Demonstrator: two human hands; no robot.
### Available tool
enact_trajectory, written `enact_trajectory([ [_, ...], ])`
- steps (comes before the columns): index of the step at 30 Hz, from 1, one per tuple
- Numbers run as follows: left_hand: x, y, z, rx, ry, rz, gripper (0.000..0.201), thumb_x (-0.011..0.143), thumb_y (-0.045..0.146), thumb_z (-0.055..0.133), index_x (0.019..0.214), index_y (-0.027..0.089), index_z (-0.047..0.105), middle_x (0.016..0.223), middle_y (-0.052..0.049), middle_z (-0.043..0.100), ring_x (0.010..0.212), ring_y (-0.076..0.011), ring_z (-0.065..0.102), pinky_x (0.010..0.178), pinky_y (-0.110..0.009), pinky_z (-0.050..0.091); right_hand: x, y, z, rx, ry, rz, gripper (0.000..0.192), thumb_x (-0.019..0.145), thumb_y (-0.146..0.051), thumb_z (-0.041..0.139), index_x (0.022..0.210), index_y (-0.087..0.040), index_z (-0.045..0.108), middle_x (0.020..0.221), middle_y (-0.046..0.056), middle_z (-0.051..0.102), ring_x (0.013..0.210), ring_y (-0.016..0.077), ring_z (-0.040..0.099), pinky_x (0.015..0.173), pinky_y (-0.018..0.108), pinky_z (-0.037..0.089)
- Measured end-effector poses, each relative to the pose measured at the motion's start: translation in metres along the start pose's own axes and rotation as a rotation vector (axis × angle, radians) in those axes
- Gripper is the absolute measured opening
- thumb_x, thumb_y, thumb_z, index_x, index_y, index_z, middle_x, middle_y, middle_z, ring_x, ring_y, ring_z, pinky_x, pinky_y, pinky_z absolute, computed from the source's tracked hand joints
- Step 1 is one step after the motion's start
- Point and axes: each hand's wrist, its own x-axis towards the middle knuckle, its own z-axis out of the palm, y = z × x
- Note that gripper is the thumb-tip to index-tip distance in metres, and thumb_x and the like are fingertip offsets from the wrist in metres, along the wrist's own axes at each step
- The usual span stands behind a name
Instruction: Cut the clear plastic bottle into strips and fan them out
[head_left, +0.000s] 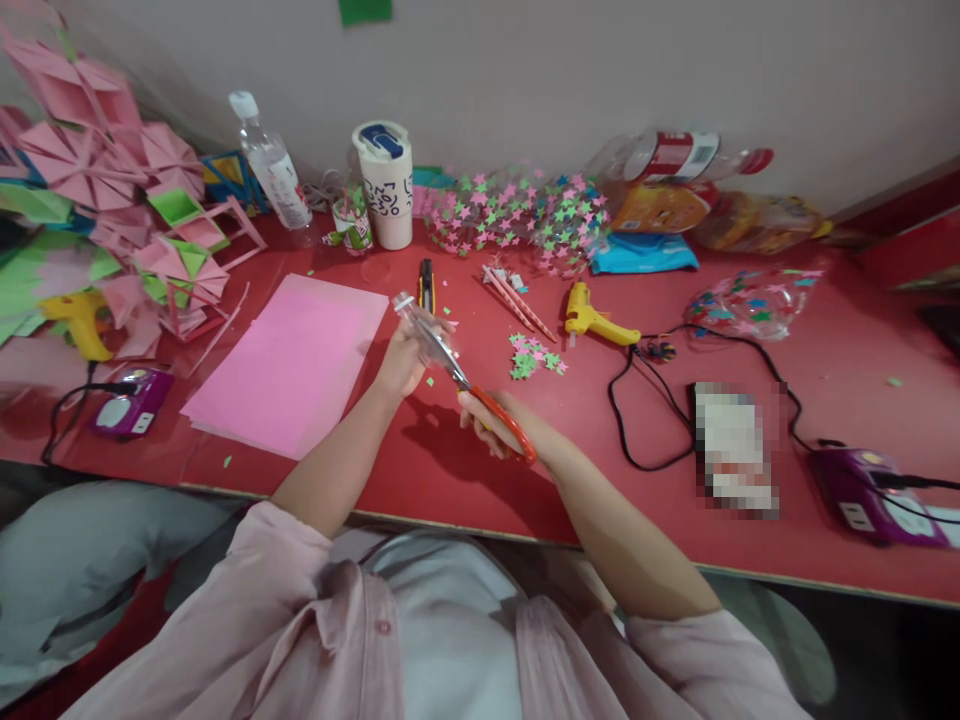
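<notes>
My right hand [495, 425] is closed around the orange handles of a pair of scissors [514, 425], whose blades point up and left. Between the fingers of my left hand [407, 355] is a clear plastic piece [424, 330] with a narrow whitish end like a bottle neck. The blades lie over or against this plastic; whether they cut into it I cannot tell. A yellow and black utility knife [427, 285] lies just beyond my left hand. Small pink and green paper stars [532, 358] are heaped to the right of the hands.
Pink paper sheets [292, 365] lie at left, near folded-paper shapes [97, 170]. A yellow glue gun [596, 318] and its black cord lie at right. A water bottle [274, 170], a white tumbler [390, 190] and star-covered plastic [517, 215] stand along the wall. Purple power strips [131, 403] sit at both sides.
</notes>
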Motion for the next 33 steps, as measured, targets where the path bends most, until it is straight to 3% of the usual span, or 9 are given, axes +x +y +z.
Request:
enact_trajectory([
  [3,0.008,0.007,-0.009,-0.104,0.175,0.067,0.019,0.074,0.010,0.065,0.077,0.020,0.050,0.075,0.003,0.067,0.059,-0.0065,0.060,0.060,-0.020,0.048,-0.006,-0.003,-0.002,-0.041,-0.037,-0.019,0.052,0.084,-0.067,0.047,0.069,-0.017,0.053,0.038,-0.009,0.041,0.030,0.0063,0.041,0.042,0.020,0.042],
  [5,0.012,0.011,-0.015,-0.164,0.203,0.094,0.015,0.076,0.010,0.063,0.078,0.020,0.053,0.077,0.003,0.068,0.059,-0.0059,0.060,0.059,-0.019,0.047,-0.011,-0.005,-0.006,-0.090,-0.042,-0.019,0.052,0.082,-0.067,0.048,0.068,-0.018,0.052,0.039,-0.009,0.040,0.031,0.0064,0.041,0.042,0.020,0.041],
  [10,0.015,0.013,-0.021,-0.232,0.163,0.075,0.013,0.082,0.009,0.057,0.076,0.020,0.055,0.076,0.003,0.067,0.055,-0.0028,0.057,0.054,-0.016,0.045,-0.014,-0.003,-0.017,-0.237,-0.006,0.035,0.050,0.075,-0.068,0.055,0.069,-0.019,0.053,0.043,-0.008,0.042,0.032,0.0070,0.042,0.036,0.020,0.034],
  [17,0.011,0.015,-0.015,-0.128,0.217,0.030,0.012,0.080,0.019,0.068,0.076,0.021,0.057,0.078,0.001,0.066,0.055,-0.0052,0.056,0.048,-0.017,0.043,-0.011,0.001,-0.017,-0.208,0.004,0.039,0.051,0.075,-0.070,0.053,0.070,-0.019,0.053,0.043,-0.009,0.040,0.032,0.0076,0.041,0.036,0.020,0.035],
  [23,0.007,0.009,-0.008,-0.167,0.179,0.008,0.014,0.076,0.010,0.068,0.075,0.018,0.057,0.075,0.003,0.068,0.058,-0.0036,0.059,0.056,-0.015,0.046,-0.011,-0.001,-0.013,-0.199,0.007,0.029,0.052,0.075,-0.071,0.054,0.070,-0.018,0.053,0.046,-0.008,0.041,0.032,0.0070,0.043,0.036,0.020,0.034],
  [33,0.010,0.005,-0.014,-0.135,0.119,0.048,0.016,0.077,0.014,0.068,0.088,0.024,0.063,0.076,0.006,0.068,0.063,-0.0038,0.062,0.060,-0.017,0.046,-0.008,0.002,-0.010,-0.161,0.029,0.018,0.052,0.076,-0.071,0.053,0.067,-0.019,0.052,0.042,-0.009,0.040,0.031,0.0070,0.042,0.036,0.020,0.036],
])
